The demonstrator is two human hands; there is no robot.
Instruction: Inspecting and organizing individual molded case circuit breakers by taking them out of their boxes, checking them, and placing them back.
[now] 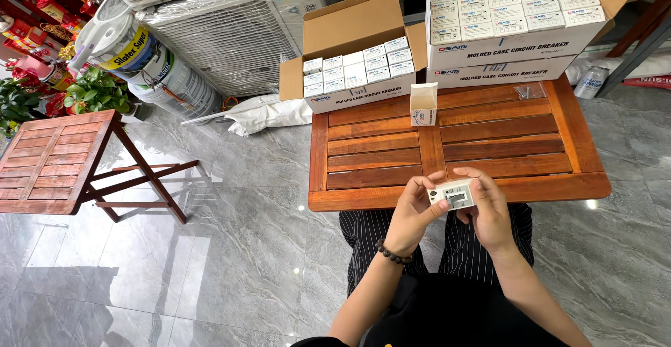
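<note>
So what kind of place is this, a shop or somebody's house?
Probably a shop or its stockroom. Open cartons packed with identical small white boxes sit by a wooden table, wrapped cooling units stand behind, and both hands, left hand and right hand, hold one small device.

Both hands (451, 211) hold a small white breaker (453, 194) over the wooden table (391, 158).

A small white boxy device (452, 194) with a grey face is held level at the lower centre of the frame, just above the table edge
</note>
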